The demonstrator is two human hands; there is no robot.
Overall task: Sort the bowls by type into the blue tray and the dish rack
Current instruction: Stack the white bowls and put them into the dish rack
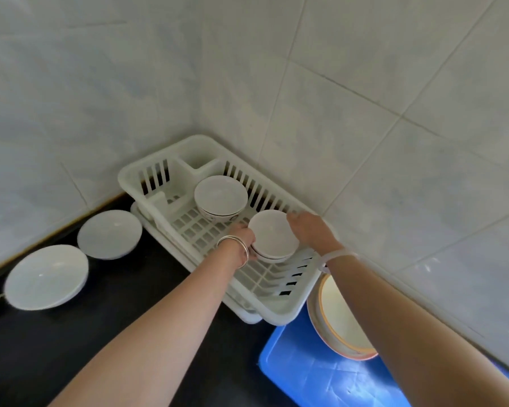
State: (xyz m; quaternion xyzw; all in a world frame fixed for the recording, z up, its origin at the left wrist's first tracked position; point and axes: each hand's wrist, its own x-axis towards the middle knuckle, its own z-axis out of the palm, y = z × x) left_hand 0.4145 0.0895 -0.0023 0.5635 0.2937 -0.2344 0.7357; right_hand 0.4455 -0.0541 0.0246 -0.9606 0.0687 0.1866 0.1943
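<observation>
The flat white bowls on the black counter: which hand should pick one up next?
Probably the left. Both hands hold the small bowls at the dish rack, but the left hand is on the side of the flat white bowls; the right hand would have to cross over the rack.

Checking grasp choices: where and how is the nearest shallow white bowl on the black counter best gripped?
Probably pinch the near rim of the shallow bowl from above: it sits upright, wide and low, bare counter in front, wall behind.
</observation>
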